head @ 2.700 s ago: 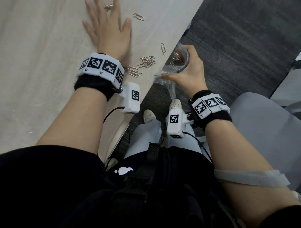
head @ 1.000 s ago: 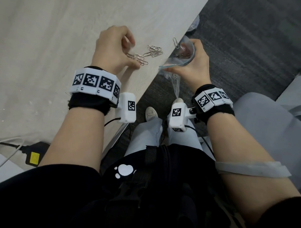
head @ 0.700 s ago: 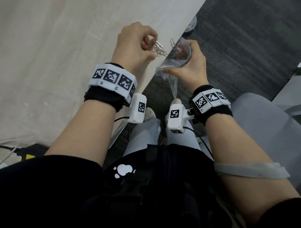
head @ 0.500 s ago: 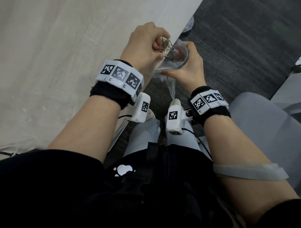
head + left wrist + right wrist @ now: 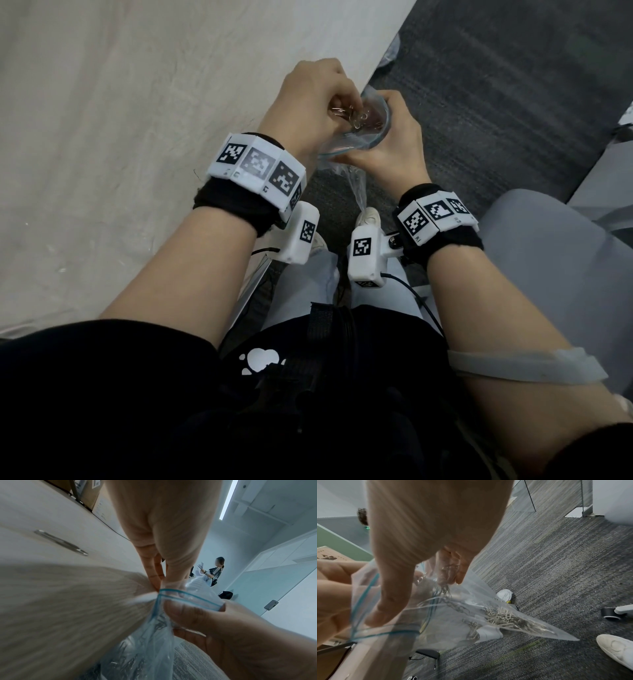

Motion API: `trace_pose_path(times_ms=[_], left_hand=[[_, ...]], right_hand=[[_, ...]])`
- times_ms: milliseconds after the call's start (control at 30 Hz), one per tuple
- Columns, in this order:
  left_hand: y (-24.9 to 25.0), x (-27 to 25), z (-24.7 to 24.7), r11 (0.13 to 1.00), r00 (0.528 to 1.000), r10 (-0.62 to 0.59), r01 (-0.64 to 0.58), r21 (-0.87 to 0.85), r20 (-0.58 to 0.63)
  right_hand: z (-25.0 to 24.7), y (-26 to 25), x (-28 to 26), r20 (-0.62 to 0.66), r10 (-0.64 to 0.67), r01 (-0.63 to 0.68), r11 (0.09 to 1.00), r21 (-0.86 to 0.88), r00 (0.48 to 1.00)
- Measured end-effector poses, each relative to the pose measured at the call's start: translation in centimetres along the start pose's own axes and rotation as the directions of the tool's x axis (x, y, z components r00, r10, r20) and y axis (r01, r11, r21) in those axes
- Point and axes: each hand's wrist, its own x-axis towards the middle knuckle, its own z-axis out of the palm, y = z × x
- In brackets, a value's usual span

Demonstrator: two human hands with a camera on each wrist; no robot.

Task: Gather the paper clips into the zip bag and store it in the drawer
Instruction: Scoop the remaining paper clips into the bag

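Note:
My left hand [image 5: 334,102] hangs over the table edge, fingers curled round a bunch of silver paper clips [image 5: 342,111] at the mouth of the clear zip bag [image 5: 352,144]. My right hand [image 5: 390,137] grips the bag just below its blue zip rim [image 5: 188,597] and holds the mouth wide. The bag [image 5: 479,608] hangs down over the carpet, with several clips [image 5: 505,616] heaped in its lower corner. In the left wrist view my left fingertips [image 5: 154,578] reach the rim beside my right thumb [image 5: 197,615]. A drawer front with a metal handle [image 5: 60,542] shows on the left.
The pale wooden table [image 5: 120,120] fills the left, its edge running diagonally past my hands. Dark carpet [image 5: 496,102] lies beyond, with a grey chair seat [image 5: 548,257] on the right and chair castors [image 5: 611,613]. Another person [image 5: 212,572] stands far off.
My left hand swept the loose clips toward the table edge, closed round them and carried them to the bag mouth. My right hand kept the bag held at the edge.

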Motion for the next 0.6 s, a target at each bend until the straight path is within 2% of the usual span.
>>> trace_pose_path(times_ms=[67,167,267,367,433,533,600], left_hand=[[0.4,-0.3,0.1,0.999,1.000,0.015,-0.015,-0.045,0.006],[0.9,-0.8,0.0,0.974,1.000,0.001,-0.003,-0.228,-0.009],[0.7,-1.2,-0.4,0.936,0.990,-0.049,0.000,-0.351,-0.130],[-0.6,-1.2,-0.9,0.960,0.960,-0.090,0.013,-0.280,-0.264],[-1.4,-1.3,-1.0,0.973,0.951,-0.126,0.063,-0.224,-0.281],[-1.9,-1.4,-0.9,0.980,0.968,-0.156,0.127,-0.151,-0.198],[-1.7,-1.4,-0.7,0.987,0.984,-0.130,0.117,-0.113,-0.122]], right_hand=[[0.0,-0.1,0.0,-0.004,0.004,-0.004,1.000,0.003,1.000],[-0.1,-0.1,-0.1,-0.005,0.002,-0.002,1.000,0.006,1.000],[-0.2,0.0,-0.2,0.002,-0.007,0.007,1.000,0.005,1.000],[-0.3,-0.2,-0.4,0.015,-0.018,0.018,1.000,0.002,1.000],[-0.4,-0.3,-0.5,0.017,-0.021,0.021,1.000,-0.002,1.000],[-0.5,-0.1,-0.6,0.012,-0.021,0.021,1.000,-0.002,1.000],[-0.5,0.0,-0.6,0.006,-0.022,0.022,1.000,-0.001,1.000]])
